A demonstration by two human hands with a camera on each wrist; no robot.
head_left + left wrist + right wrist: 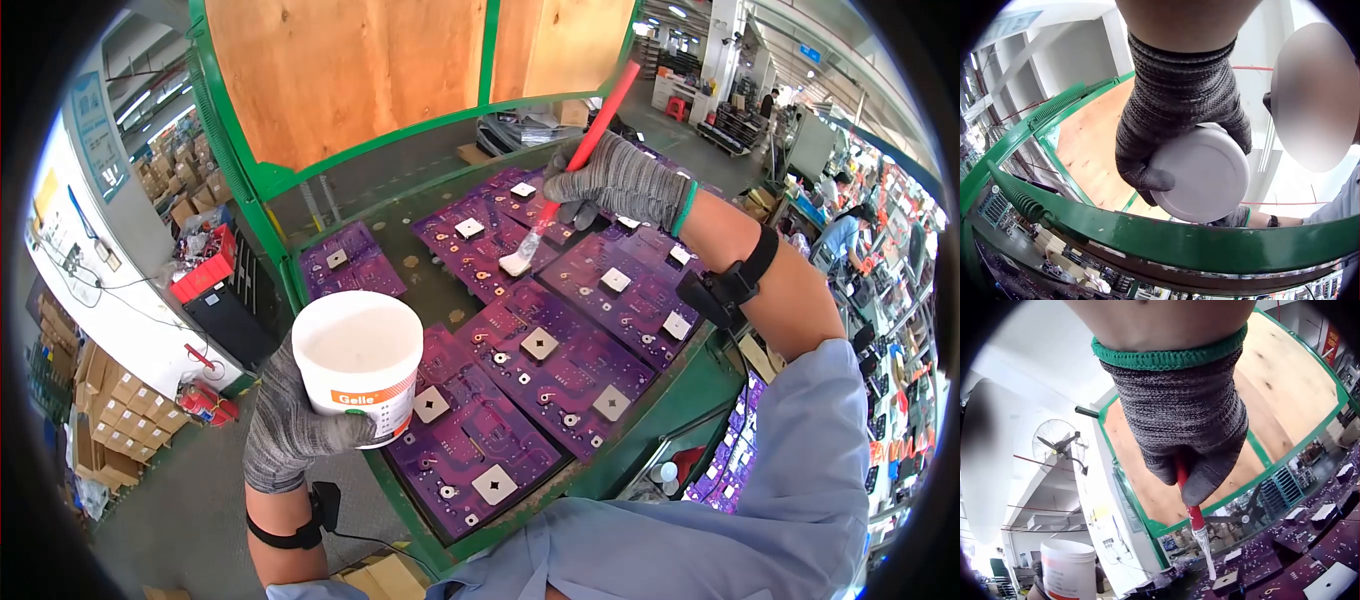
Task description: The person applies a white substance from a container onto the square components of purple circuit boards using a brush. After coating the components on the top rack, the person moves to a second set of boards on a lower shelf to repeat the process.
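My gloved left hand (300,415) grips a white tub (358,350) with pale contents, held over the left side of the purple circuit boards (470,400). In the left wrist view the fingers (1160,180) curl round the tub, whose round base (1204,175) shows. My gloved right hand (625,180) holds a red-handled brush (605,110); its white-coated bristles (518,262) are at a pale square pad on a board. In the right wrist view the brush (1195,515) points down from the pinching fingers (1207,481), above a square pad (1225,581) with a hole.
The boards lie on a green-framed table (440,555). A wooden panel in a green frame (350,75) stands behind it. Cardboard boxes (130,400) and a red fire extinguisher (205,402) are at the left. A seated person (845,240) is at the far right.
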